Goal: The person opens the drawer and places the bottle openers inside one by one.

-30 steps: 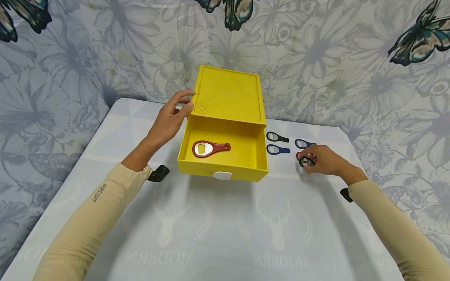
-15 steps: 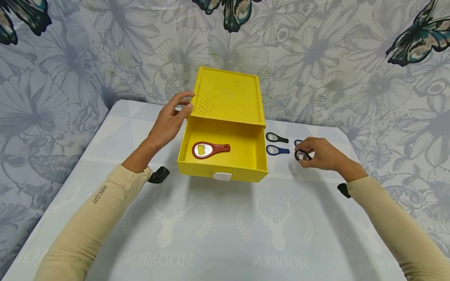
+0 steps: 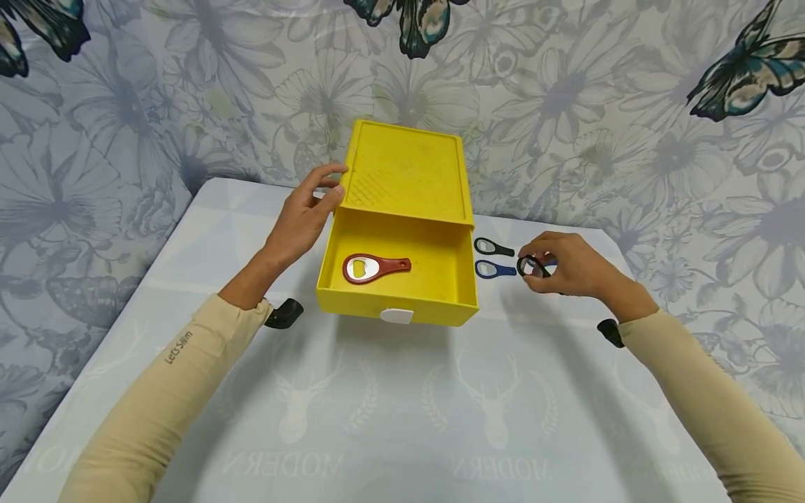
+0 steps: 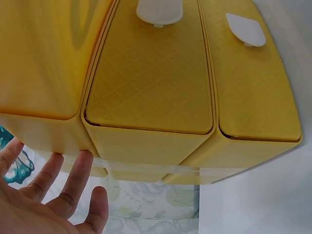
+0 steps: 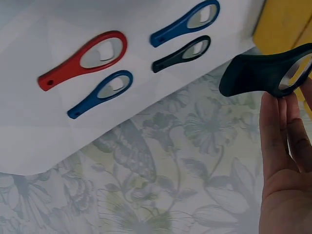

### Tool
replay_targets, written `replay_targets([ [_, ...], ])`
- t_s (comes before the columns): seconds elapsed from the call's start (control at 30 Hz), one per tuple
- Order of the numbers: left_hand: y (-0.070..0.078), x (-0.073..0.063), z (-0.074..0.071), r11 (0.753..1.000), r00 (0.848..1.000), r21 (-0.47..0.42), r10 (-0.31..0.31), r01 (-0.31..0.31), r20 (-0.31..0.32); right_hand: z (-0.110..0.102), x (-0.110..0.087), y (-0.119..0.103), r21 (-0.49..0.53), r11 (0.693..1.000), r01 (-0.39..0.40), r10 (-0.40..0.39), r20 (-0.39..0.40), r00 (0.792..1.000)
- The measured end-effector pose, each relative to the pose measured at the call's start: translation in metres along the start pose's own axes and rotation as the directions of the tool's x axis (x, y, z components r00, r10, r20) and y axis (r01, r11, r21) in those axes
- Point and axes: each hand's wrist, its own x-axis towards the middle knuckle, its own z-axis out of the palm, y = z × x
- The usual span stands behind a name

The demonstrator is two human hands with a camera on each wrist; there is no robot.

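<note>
Four flat plastic bottle openers lie on the white patterned table (image 3: 390,391): a red opener (image 5: 78,64), a blue opener (image 5: 95,100) near it, another blue opener (image 5: 178,29) beside a black opener (image 5: 178,56). One more black ring-headed opener (image 5: 258,70) is held right of the open yellow plastic drawer (image 3: 434,269). It could slip, I'd say, because only fingertips grip its ring, or clip the drawer's wall if carried low. The right hand (image 3: 575,265) pinches it narrowly; the left hand (image 3: 305,220), fingers loosely spread, touches the yellow cabinet's (image 3: 409,171) side.
</note>
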Motion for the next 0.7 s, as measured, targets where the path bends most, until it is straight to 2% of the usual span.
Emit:
replay_targets([
  [0.17, 0.000, 0.000, 0.000, 1.000, 1.000, 0.001, 0.003, -0.003, 0.000, -0.010, 0.004, -0.014, -0.006, 1.000, 0.011, -0.012, -0.043, 0.999],
  [0.37, 0.001, 0.000, 0.000, 1.000, 1.000, 0.004, 0.007, -0.007, -0.002, -0.020, 0.010, -0.029, -0.008, 1.000, 0.017, -0.017, -0.052, 0.998],
  [0.7, 0.000, 0.000, 0.000, 1.000, 1.000, 0.006, 0.000, 0.001, -0.006, -0.031, 0.015, -0.047, -0.029, 0.989, 0.148, -0.151, -0.140, 0.979],
])
